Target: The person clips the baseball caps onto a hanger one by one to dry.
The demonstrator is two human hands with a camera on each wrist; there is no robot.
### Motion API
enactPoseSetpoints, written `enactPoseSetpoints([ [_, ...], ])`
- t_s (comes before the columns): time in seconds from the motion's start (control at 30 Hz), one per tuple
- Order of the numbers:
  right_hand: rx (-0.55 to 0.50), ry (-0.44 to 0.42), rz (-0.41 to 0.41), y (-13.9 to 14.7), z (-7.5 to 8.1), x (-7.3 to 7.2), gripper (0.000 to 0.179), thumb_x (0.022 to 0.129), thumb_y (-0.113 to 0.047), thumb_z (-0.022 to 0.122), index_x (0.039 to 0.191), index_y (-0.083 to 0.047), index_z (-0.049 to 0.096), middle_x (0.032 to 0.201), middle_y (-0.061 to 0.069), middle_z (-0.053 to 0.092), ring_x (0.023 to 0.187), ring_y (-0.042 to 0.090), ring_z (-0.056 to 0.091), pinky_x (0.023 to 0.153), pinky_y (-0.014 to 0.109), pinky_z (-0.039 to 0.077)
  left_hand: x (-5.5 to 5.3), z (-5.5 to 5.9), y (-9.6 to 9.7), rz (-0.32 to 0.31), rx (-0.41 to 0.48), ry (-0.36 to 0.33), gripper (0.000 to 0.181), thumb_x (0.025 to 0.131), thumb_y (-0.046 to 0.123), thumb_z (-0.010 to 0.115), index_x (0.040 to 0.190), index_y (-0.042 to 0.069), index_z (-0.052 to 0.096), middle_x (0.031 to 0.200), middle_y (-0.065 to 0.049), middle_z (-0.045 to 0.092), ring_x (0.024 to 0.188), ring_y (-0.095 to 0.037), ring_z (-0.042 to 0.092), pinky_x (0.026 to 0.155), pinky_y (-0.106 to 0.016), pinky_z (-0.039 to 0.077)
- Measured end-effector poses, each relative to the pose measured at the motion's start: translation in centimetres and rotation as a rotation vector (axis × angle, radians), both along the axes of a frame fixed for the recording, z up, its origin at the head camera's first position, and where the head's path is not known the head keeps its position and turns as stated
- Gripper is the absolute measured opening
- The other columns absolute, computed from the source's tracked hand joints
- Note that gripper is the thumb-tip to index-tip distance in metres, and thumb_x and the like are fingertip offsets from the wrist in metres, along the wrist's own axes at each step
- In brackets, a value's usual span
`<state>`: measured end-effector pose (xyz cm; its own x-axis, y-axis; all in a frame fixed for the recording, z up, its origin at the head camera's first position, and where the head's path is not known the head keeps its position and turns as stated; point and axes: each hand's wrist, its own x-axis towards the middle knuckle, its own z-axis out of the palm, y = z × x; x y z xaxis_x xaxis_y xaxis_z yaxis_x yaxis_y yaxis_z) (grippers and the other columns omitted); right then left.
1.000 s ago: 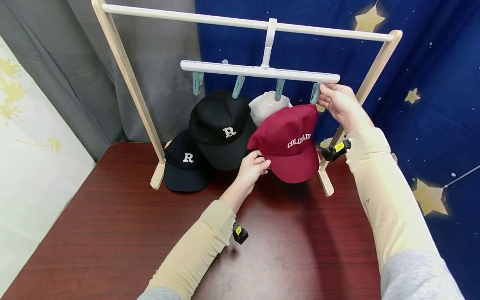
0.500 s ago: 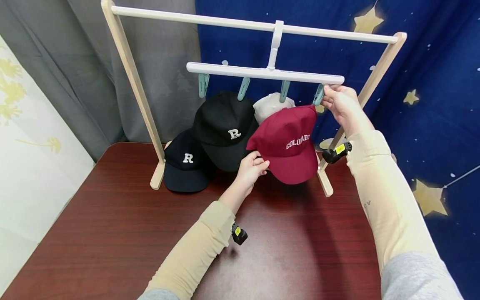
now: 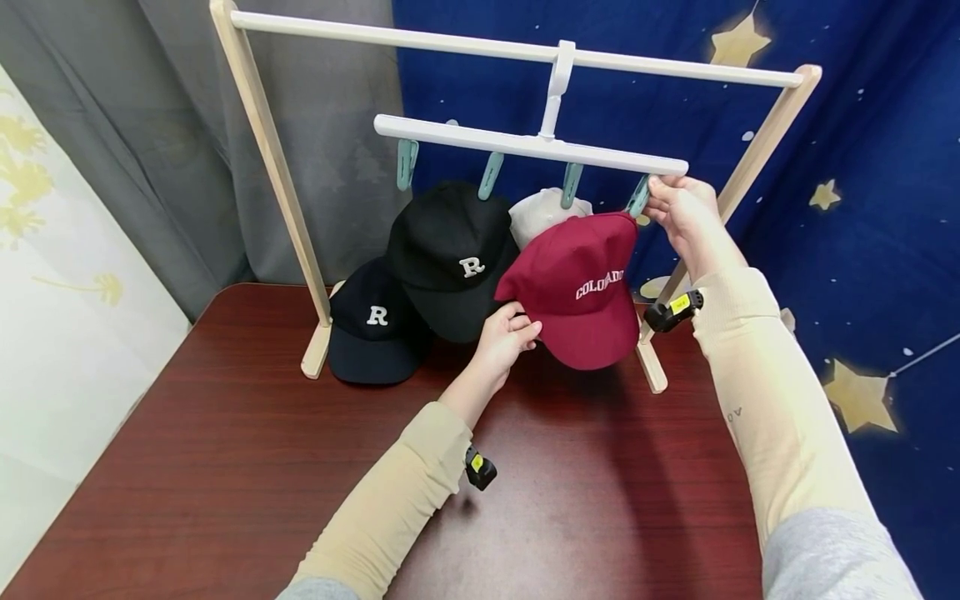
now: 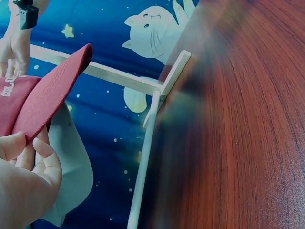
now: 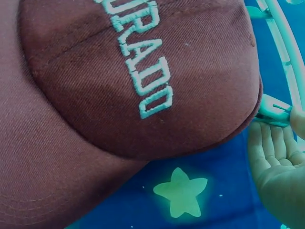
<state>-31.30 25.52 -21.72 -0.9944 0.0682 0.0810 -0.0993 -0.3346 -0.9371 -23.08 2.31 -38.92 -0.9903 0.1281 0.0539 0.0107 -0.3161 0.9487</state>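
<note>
A dark red cap [image 3: 581, 283] lettered COLORADO faces forward below the right end of a white clip hanger [image 3: 465, 137]. My left hand [image 3: 504, 340] pinches the cap's brim edge between thumb and fingers, as the left wrist view also shows at the brim [image 4: 52, 95]. My right hand [image 3: 686, 215] pinches the rightmost teal clip [image 3: 638, 197] at its upper end. In the right wrist view that clip [image 5: 275, 110] meets the edge of the cap; its jaws are partly hidden. A black cap [image 3: 453, 258] and a white cap [image 3: 546, 215] are under the other clips.
A navy cap [image 3: 377, 325] with an R rests on the brown table [image 3: 225, 467] at left. The wooden rack [image 3: 273, 167] carries the hanger from its top bar [image 3: 390, 35]. Grey and blue curtains hang behind.
The hanger has shifted slightly right and its right end has dipped. My right hand has moved a little down with the clip, which leans more. The left hand stays nearly still on the brim.
</note>
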Motion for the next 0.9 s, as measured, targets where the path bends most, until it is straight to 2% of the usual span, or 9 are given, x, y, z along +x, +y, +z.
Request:
enactPoseSetpoints([
  [0.2,-0.022,0.001,0.013,0.13,-0.22,0.02,0.005,0.093,0.002,0.055,0.088,0.002,0.057,0.073,0.009,0.064,0.065,0.015,0.064,0.061,0.026,0.054,0.10,0.14,0.02,0.014,-0.017,-0.001,0.021,0.088,-0.009,0.060,0.105,-0.001,0.049,0.073,-0.002,0.060,0.065,-0.011,0.057,0.064,-0.027,0.050],
  [0.37,-0.042,-0.015,0.016,0.25,-0.12,0.16,0.006,0.093,0.003,0.056,0.086,0.003,0.056,0.071,0.009,0.064,0.062,0.016,0.065,0.059,0.027,0.054,0.20,0.31,0.02,0.035,-0.033,-0.004,0.025,0.089,-0.008,0.060,0.111,-0.003,0.050,0.075,-0.002,0.060,0.066,-0.012,0.057,0.061,-0.022,0.048],
  [0.6,-0.057,-0.025,0.033,0.37,-0.18,0.28,0.006,0.093,0.005,0.055,0.088,0.003,0.055,0.071,0.010,0.064,0.061,0.016,0.065,0.058,0.027,0.054,0.37,0.48,0.04,0.061,-0.027,-0.003,0.027,0.088,-0.009,0.060,0.113,-0.004,0.049,0.075,-0.002,0.059,0.070,-0.020,0.057,0.060,-0.022,0.047],
  [0.9,-0.076,-0.031,0.052,0.19,-0.44,0.52,0.004,0.092,0.004,0.058,0.089,0.002,0.055,0.072,0.010,0.065,0.062,0.017,0.065,0.059,0.028,0.054,0.36,0.70,0.29,0.081,-0.006,0.000,0.029,0.088,-0.009,0.060,0.114,-0.006,0.049,0.075,-0.003,0.060,0.066,-0.015,0.057,0.059,-0.022,0.047],
])
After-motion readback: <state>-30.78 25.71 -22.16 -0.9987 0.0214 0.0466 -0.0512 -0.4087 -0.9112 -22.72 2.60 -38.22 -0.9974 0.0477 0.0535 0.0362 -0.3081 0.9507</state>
